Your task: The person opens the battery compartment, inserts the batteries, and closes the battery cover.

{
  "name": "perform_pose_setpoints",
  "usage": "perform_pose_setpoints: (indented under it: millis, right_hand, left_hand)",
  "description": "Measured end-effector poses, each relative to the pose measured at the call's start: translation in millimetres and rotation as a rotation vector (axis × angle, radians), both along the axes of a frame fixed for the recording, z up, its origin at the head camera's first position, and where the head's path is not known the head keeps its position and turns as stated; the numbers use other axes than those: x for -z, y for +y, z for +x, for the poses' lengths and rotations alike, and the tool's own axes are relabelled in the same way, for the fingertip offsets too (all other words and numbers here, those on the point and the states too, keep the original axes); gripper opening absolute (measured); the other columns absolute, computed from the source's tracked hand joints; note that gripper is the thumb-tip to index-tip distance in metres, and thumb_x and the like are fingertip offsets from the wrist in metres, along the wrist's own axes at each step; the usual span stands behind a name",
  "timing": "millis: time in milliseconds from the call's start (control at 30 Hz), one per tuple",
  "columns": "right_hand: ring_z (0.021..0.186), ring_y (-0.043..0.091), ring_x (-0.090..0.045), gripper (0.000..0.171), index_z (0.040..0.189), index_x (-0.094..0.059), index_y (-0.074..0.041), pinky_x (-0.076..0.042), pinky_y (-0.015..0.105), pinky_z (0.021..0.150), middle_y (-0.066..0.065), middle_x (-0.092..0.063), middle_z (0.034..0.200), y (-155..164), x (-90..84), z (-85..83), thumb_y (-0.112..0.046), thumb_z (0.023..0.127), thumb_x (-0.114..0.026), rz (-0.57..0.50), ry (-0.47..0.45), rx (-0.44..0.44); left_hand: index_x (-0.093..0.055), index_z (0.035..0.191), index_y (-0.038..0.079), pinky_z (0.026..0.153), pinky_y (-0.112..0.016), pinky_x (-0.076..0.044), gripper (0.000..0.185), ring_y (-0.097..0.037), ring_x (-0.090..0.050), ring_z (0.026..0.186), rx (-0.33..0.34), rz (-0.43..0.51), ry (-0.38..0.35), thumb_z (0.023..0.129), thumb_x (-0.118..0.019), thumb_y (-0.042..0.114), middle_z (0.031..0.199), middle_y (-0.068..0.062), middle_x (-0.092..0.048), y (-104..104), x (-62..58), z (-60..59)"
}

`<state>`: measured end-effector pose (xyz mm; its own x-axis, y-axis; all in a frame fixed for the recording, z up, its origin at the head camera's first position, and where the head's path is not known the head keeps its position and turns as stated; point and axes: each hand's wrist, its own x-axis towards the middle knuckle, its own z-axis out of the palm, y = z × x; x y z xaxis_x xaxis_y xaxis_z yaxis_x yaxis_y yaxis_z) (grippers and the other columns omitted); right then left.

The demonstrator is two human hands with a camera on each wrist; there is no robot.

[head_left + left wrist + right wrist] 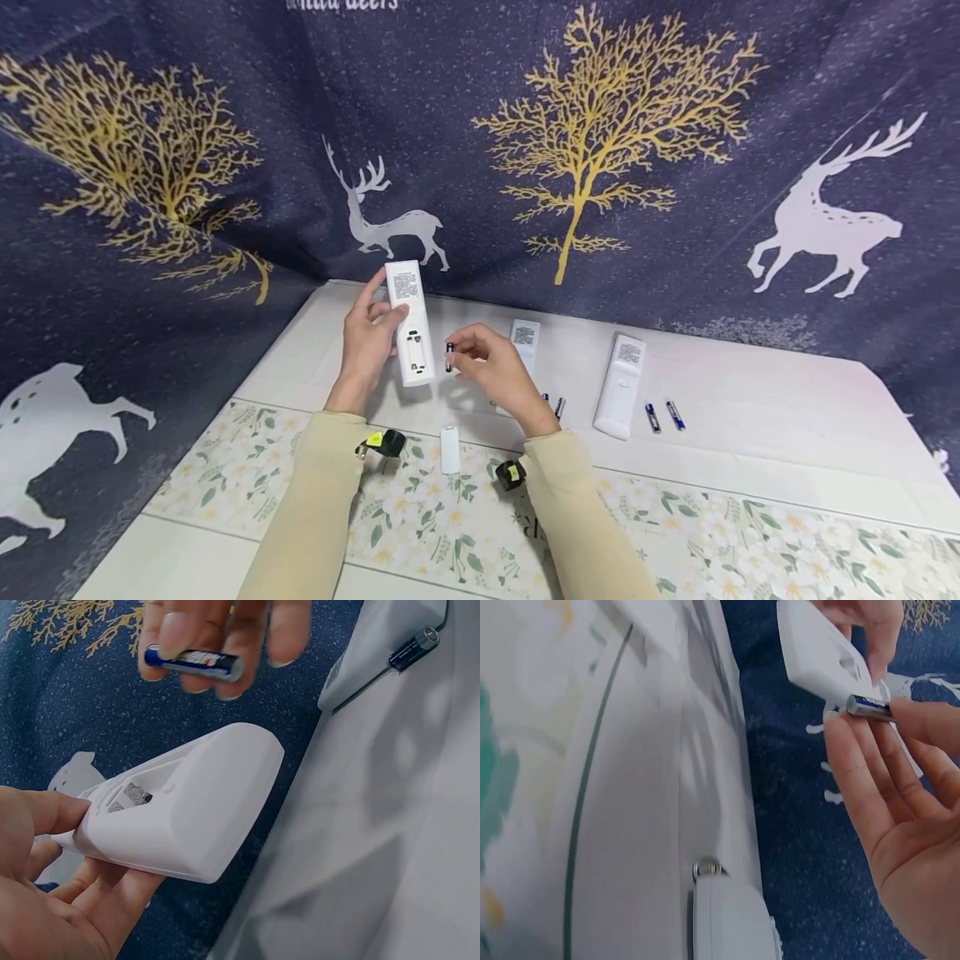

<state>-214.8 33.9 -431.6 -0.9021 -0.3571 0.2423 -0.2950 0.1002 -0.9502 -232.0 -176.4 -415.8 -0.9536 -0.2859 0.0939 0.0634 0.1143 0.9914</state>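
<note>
My left hand (pixel 369 337) grips a white remote control (pixel 409 323) held upright above the table, back side toward me, its battery compartment (pixel 129 796) uncovered and empty with spring contacts showing. My right hand (pixel 491 367) pinches a blue battery (pixel 449 357) between fingertips (pixel 225 645), just right of the remote's compartment. In the right wrist view the battery (pixel 868 706) sits at the fingertips close to the remote (pixel 821 652). A small white battery cover (pixel 449 449) lies on the floral mat between my forearms.
Two more white remotes (pixel 619 385) (pixel 525 342) lie on the white table (pixel 750 417). Loose batteries (pixel 663 415) (pixel 555 406) lie beside them. A floral mat (pixel 675 525) covers the near table. A dark curtain with gold trees and white deer (pixel 600 125) hangs behind.
</note>
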Motion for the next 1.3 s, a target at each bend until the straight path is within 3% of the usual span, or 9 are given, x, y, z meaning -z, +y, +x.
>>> perform_pose_setpoints:
  millis: [200, 433, 633, 833, 1100, 1300]
  right_hand:
    - [0.095, 0.026, -0.07, 0.021, 0.12, -0.068, 0.008, -0.065, 0.04, 0.082, 0.02, -0.069, 0.107, -9, -3.4, 3.9, 0.008, 0.098, -0.07, -0.12, 0.002, 0.019]
    - [0.097, 0.035, -0.072, 0.024, 0.121, -0.067, 0.008, -0.065, 0.041, 0.083, 0.022, -0.069, 0.107, -14, -5.8, 5.6, 0.009, 0.097, -0.072, -0.169, 0.057, 0.054]
    - [0.094, 0.028, -0.073, 0.02, 0.117, -0.071, 0.0, -0.063, 0.032, 0.08, 0.014, -0.073, 0.104, -17, -5.2, 6.1, 0.002, 0.097, -0.075, -0.061, 0.128, 0.105]
    - [0.095, 0.019, -0.07, 0.016, 0.116, -0.074, -0.006, -0.06, 0.033, 0.082, 0.005, -0.076, 0.105, -20, -3.7, 9.9, -0.006, 0.1, -0.075, 0.073, 0.18, 0.147]
    - [0.095, 0.021, -0.07, 0.016, 0.115, -0.075, -0.006, -0.06, 0.03, 0.08, 0.006, -0.076, 0.105, -25, -3.8, 13.1, -0.007, 0.099, -0.077, 0.128, 0.279, 0.198]
    - [0.092, 0.023, -0.071, 0.016, 0.112, -0.075, -0.004, -0.06, 0.026, 0.077, 0.008, -0.076, 0.104, -28, -3.7, 13.8, -0.005, 0.096, -0.079, 0.145, 0.348, 0.217]
  left_hand:
    - [-0.043, 0.164, 0.036, 0.052, -0.023, -0.054, 0.069, -0.015, -0.067, 0.079, 0.011, 0.015, 0.006, 0.105, -0.067, 0.011, 0.117, -0.013, -0.067, 2, -0.4, 1.5]
    - [-0.045, 0.162, 0.036, 0.054, -0.026, -0.055, 0.067, -0.014, -0.068, 0.077, 0.037, 0.028, 0.011, 0.105, -0.067, 0.01, 0.118, -0.014, -0.068, 8, -2.3, 1.6]
    - [-0.045, 0.162, 0.037, 0.055, -0.025, -0.056, 0.067, -0.015, -0.068, 0.077, 0.054, 0.034, 0.004, 0.104, -0.067, 0.011, 0.116, -0.013, -0.069, 13, -4.7, 2.0]
    - [-0.043, 0.163, 0.037, 0.057, -0.025, -0.057, 0.067, -0.017, -0.069, 0.079, 0.079, 0.019, -0.007, 0.105, -0.066, 0.012, 0.116, -0.014, -0.068, 15, -5.9, 5.3]
    - [-0.043, 0.163, 0.037, 0.063, -0.031, -0.06, 0.067, -0.017, -0.07, 0.081, 0.091, 0.015, -0.006, 0.105, -0.065, 0.013, 0.118, -0.014, -0.067, 16, -7.4, 8.0]
    - [-0.045, 0.162, 0.037, 0.058, -0.027, -0.057, 0.067, -0.016, -0.07, 0.078, 0.091, 0.012, -0.003, 0.104, -0.066, 0.012, 0.115, -0.013, -0.067, 18, -7.7, 8.3]
